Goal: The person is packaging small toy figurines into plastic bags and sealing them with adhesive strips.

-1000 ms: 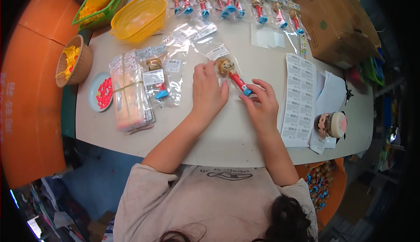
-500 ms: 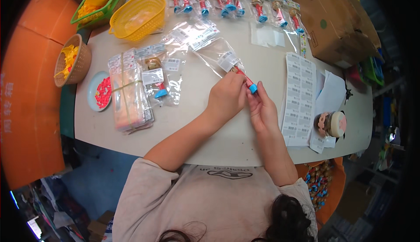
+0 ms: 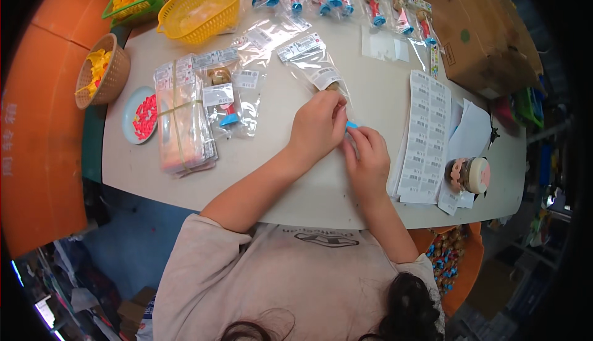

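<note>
The person wears a pale pinkish-beige T-shirt (image 3: 290, 279) with short sleeves, loose and a little creased, with a small dark printed emblem just below the neckline. Both forearms are bare, with no watch, ring or glove on the left hand (image 3: 318, 125) or right hand (image 3: 369, 159). Dark hair (image 3: 401, 310) shows at the bottom edge.

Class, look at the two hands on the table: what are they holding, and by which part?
Both hands hold a small toy in a clear bag. The right hand pinches its blue end; the left hand covers the rest, so its exact grip cannot be told.
</note>
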A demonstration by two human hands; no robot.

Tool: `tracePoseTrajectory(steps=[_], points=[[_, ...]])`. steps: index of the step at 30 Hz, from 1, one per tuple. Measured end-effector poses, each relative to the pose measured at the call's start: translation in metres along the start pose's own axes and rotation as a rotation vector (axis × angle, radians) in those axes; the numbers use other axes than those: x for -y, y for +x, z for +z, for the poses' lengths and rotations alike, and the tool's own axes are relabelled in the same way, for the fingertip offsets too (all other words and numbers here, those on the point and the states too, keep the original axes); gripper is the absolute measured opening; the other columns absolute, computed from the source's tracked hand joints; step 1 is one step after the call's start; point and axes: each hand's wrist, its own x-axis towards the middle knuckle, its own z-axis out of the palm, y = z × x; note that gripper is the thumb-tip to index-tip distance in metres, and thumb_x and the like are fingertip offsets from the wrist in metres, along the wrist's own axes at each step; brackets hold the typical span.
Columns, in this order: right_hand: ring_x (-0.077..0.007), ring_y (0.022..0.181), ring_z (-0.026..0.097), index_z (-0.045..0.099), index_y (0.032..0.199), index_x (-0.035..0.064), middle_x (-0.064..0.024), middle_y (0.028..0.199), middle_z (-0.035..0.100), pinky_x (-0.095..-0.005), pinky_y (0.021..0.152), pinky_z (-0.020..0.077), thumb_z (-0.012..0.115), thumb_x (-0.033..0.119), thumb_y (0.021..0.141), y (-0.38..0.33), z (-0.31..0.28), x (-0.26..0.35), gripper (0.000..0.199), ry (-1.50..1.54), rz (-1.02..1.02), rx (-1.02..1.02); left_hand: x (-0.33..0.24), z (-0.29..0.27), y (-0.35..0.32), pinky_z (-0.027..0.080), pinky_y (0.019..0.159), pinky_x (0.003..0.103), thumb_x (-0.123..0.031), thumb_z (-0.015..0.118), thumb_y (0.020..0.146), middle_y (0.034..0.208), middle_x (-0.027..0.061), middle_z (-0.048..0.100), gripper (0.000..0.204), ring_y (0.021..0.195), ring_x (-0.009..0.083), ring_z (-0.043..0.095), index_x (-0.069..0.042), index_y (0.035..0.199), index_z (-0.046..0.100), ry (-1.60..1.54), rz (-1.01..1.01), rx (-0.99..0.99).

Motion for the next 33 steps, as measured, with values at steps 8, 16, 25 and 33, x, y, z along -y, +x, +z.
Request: tracePoseTrajectory(steps=[8,16,25,33], points=[[-0.0217,0.076,0.057,0.068,0.095,0.0027,-0.0074,0.097,0.057,-0.0324,0.062,0.0473,0.074,0.009,0.073,0.012,-0.006,0.002,0.024,-0.063,0.16,0.186,0.006,-0.002,-0.011,0.049,0.061,0.038,-0.003,0.062,0.078,0.082,0.0123,0.058,0.012,0.07,0.0298,0.061,-0.002,0.089,0.057,0.085,0.003,0.065],[-0.0321,0.109,0.043,0.069,0.092,0.0043,-0.0139,0.118,0.049,-0.0391,0.088,0.0404,0.076,0.012,0.072,0.006,0.005,-0.01,0.023,-0.182,0.115,0.102,0.008,-0.001,-0.016,0.047,0.064,0.039,0.0,0.06,0.076,0.083,0.0125,0.052,0.014,0.077,0.0305,0.055,-0.002,0.088,0.056,0.201,0.075,0.061],[-0.0343,0.125,0.034,0.071,0.093,0.0002,-0.0176,0.131,0.045,-0.0413,0.101,0.0336,0.065,0.012,0.084,0.009,0.014,-0.023,0.015,0.311,0.484,0.123,0.003,-0.001,-0.017,0.047,0.062,0.036,0.001,0.063,0.074,0.081,0.0112,0.056,0.014,0.072,0.028,0.058,-0.002,0.087,0.057,0.052,0.088,0.075],[-0.0375,0.128,0.034,0.068,0.098,-0.0004,-0.0168,0.137,0.045,-0.0465,0.104,0.031,0.069,0.009,0.075,0.006,0.011,-0.005,0.025,0.018,0.223,0.118,0.009,-0.006,-0.018,0.046,0.064,0.039,0.0,0.062,0.073,0.081,0.0122,0.055,0.013,0.074,0.0302,0.056,-0.002,0.084,0.055,0.134,0.097,0.028]])
